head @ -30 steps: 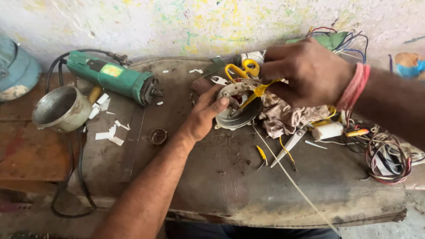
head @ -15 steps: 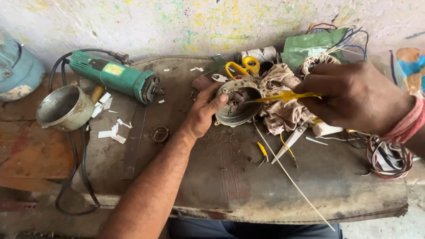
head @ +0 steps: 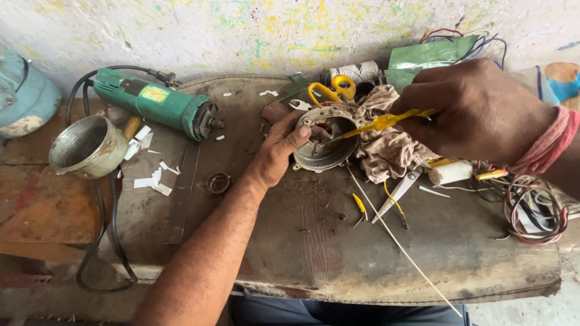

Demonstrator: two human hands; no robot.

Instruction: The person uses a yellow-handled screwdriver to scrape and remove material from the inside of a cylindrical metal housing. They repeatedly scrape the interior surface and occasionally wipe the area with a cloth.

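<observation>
A round metal motor housing [head: 325,140] lies on the worn table [head: 314,253], a little above the middle of the view, its open side tilted up so the dark windings inside show. The left hand [head: 275,151] grips its rim from nine o'clock, thumb pressed on the upper edge. From three o'clock the right hand [head: 477,111] is clenched around a thin yellow tool [head: 380,122], whose tip reaches into the housing's opening.

A crumpled dirty rag [head: 389,142] lies touching the housing at three o'clock, under the tool. Yellow-handled scissors [head: 331,90] rest just beyond the housing at twelve o'clock. At ten o'clock, well apart, lies a green angle grinder [head: 157,104], and farther out at nine o'clock a metal cup-shaped cover [head: 87,148]. A small ring [head: 218,182] sits near the left wrist. At four o'clock, a tangle of coloured wires [head: 534,211] lies by the table's edge.
</observation>
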